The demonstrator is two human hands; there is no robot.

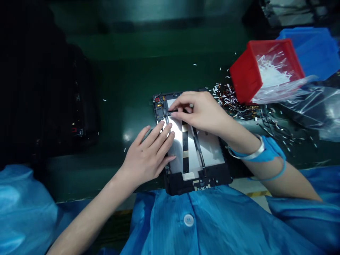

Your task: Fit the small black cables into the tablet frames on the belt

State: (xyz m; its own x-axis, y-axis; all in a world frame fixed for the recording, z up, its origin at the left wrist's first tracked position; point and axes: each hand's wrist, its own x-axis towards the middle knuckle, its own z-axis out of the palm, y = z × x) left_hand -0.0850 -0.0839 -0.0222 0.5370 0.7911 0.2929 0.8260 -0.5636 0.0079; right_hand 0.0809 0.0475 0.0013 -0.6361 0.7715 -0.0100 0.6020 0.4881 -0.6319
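An opened tablet [212, 150] lies on the green bench in front of me, its silver inner plate, dark flex cables and lower circuit board exposed. My left hand [150, 156] rests spread along the tablet's left edge, fingertips on the frame and palm down. Over the tablet's upper part, my right hand [199, 109] has thumb and forefinger pinched at a thin dark cable [170, 112] near the upper left. Whether the cable is gripped or only pressed is hard to make out. A blue band with a metal piece circles my right wrist.
At the right, a red bin [245, 72] holds a plastic bag of small white pieces, beside a blue bin [316, 49]. A pile of small cables [228, 97] and scattered white bits lie before them. Dark stacked devices [77, 106] stand at the left. A blue sleeve [23, 212] shows lower left.
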